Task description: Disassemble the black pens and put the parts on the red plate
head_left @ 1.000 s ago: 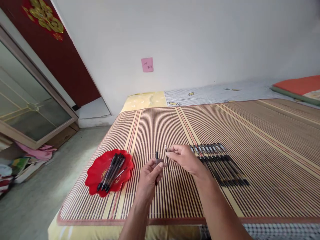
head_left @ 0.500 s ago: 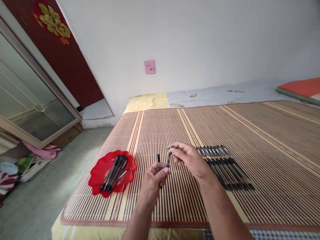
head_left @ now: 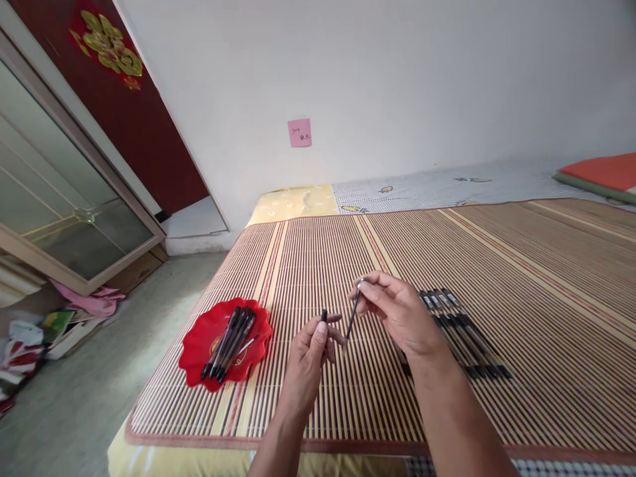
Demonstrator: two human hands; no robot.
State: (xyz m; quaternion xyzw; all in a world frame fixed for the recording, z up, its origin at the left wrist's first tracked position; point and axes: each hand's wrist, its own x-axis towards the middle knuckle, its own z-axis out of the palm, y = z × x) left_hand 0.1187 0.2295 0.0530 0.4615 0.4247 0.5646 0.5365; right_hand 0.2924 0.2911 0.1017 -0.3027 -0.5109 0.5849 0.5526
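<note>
My left hand [head_left: 312, 344] is closed on a black pen [head_left: 324, 315]. Only its dark upper end shows above the thumb; the rest is hidden by the fingers. My right hand [head_left: 392, 308] pinches the top of a thin dark pen refill [head_left: 354, 315], which slants down with a pale lower tip close to the left fingertips. Left of the hands, a red scalloped plate [head_left: 191, 351] holds several black pens [head_left: 229, 341] and a thin white stick [head_left: 246, 346]. More black pens [head_left: 470, 338] lie side by side in a row, partly covered by my right arm.
A striped bamboo mat [head_left: 318, 258] covers the bed under everything. Behind it a white wall carries a pink sticky note [head_left: 299, 133]. A folded orange and green cloth [head_left: 601, 173] lies at the far right. Floor [head_left: 183, 285] shows on the left, beside a glazed door [head_left: 64, 192].
My right hand has moved right and slightly up with the refill, away from the left hand. The pen in my left hand has shifted, with less of it showing.
</note>
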